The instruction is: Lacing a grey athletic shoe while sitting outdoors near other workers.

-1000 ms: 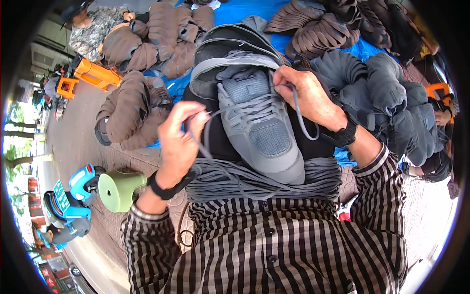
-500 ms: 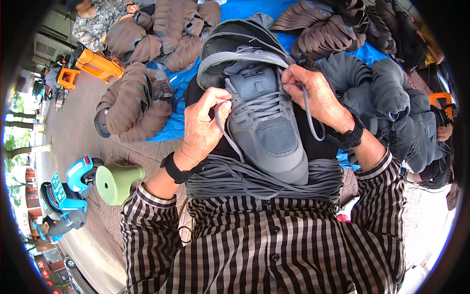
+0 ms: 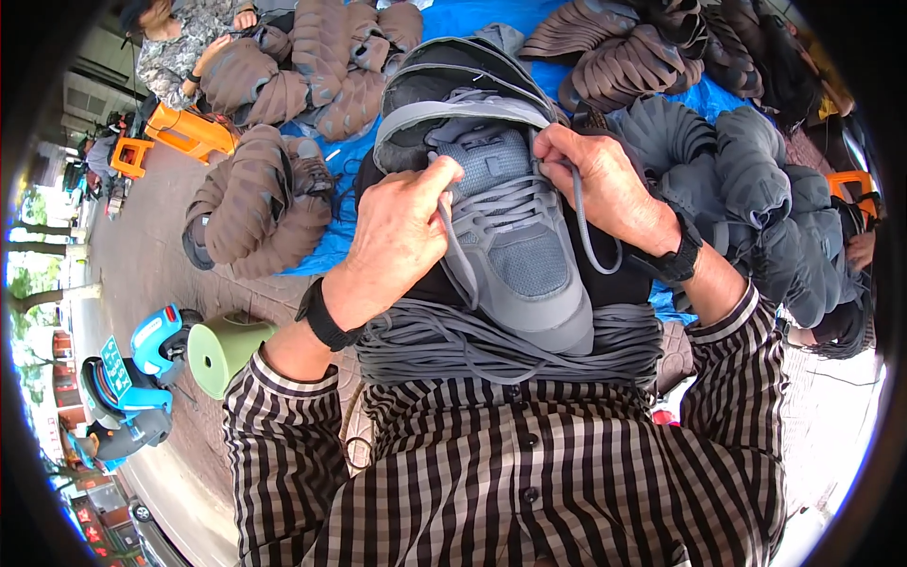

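Note:
A grey shoe upper (image 3: 529, 269) lies over my lap, toe toward me, with more uppers (image 3: 463, 71) nested behind its collar. Grey lace crosses its tongue in several rows. At the top left eyelets my left hand (image 3: 397, 227) is closed in a pinch on a shoelace (image 3: 458, 250), which hangs down beside the upper. My right hand (image 3: 605, 184) pinches the lace's other end (image 3: 588, 222) by the top right eyelets, and a loop droops below it. Between my body and the toe rests a thick bundle of grey laces (image 3: 425, 345).
Stacks of brown uppers (image 3: 269, 203) lie on a blue tarp (image 3: 468, 19) at left and far side. Grey uppers (image 3: 756, 180) pile up at right. A green stool (image 3: 222, 354) and blue scooter (image 3: 128, 378) stand at left, orange stools (image 3: 194, 132) farther off, near another person (image 3: 175, 57).
My left hand has turned over and moved slightly up, its back now covering more of the upper's left edge. My right hand has shifted a little left with the lace.

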{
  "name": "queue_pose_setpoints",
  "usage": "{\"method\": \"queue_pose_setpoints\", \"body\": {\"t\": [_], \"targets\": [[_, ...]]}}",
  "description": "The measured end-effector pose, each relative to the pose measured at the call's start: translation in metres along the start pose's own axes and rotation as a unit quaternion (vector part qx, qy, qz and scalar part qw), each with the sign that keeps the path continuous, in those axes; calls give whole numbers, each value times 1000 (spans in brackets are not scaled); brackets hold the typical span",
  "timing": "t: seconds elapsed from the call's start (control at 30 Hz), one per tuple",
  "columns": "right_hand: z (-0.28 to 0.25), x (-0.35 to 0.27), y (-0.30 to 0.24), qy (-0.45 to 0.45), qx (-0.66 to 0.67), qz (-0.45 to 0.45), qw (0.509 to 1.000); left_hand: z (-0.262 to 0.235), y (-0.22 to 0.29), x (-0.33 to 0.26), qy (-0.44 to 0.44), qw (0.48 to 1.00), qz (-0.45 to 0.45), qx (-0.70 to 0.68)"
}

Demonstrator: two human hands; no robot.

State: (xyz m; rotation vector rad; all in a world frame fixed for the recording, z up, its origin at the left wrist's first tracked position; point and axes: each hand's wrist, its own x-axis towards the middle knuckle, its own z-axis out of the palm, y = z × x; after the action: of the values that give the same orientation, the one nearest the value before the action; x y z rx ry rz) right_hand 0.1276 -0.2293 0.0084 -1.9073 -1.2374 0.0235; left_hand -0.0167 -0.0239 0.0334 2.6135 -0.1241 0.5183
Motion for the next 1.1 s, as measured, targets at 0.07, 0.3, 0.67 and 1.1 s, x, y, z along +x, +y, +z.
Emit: {"method": "queue_pose_setpoints", "body": {"t": [0.07,0.3,0.67,1.1], "targets": [[-2,1,-2,-1,-15,-4,1000,-1,1,5,-5,999,34,18],[-18,6,6,-82,-25,-50,995,-19,-12,10,-142,983,-45,-106],[-59,25,5,-74,-115,-136,981,-36,-2,22,-151,969,172,94],[-34,44,-3,-235,-319,-311,864,-43,-5,57,-303,905,279,104]]}}
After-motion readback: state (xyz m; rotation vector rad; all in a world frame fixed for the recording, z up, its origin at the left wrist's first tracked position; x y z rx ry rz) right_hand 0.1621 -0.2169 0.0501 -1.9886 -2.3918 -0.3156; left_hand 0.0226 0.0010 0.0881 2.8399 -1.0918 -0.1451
